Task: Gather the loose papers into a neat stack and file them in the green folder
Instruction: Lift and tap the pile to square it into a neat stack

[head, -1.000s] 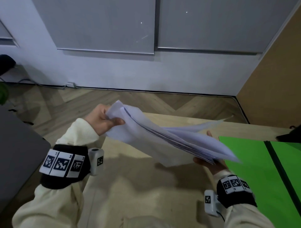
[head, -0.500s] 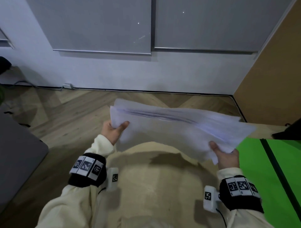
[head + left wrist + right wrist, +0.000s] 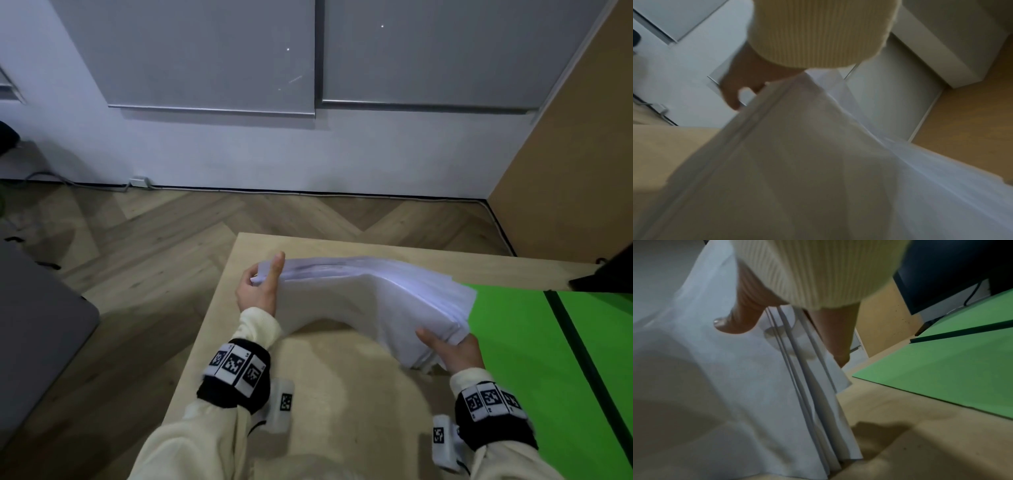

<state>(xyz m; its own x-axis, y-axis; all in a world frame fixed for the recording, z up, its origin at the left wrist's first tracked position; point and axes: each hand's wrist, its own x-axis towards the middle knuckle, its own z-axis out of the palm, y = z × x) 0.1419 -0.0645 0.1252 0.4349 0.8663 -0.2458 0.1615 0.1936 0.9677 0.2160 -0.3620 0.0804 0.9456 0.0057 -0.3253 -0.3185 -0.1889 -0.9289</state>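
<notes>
Table (image 3: 325,394) fills lower centre; green folder (image 3: 534,359) lies open at lower right. Paper stack (image 3: 359,294) stands on edge at mid-frame, long axis left to right, bowed upward. Your left hand (image 3: 257,291) and right hand (image 3: 452,349) each grip one end. Tap the lower edge squarely on the table; loosen both grips slightly so sheets settle flush.

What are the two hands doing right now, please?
Left hand: grips the left end of the paper stack.
Right hand: grips the stack's right end, thumb on the near face, beside the green folder.
</notes>
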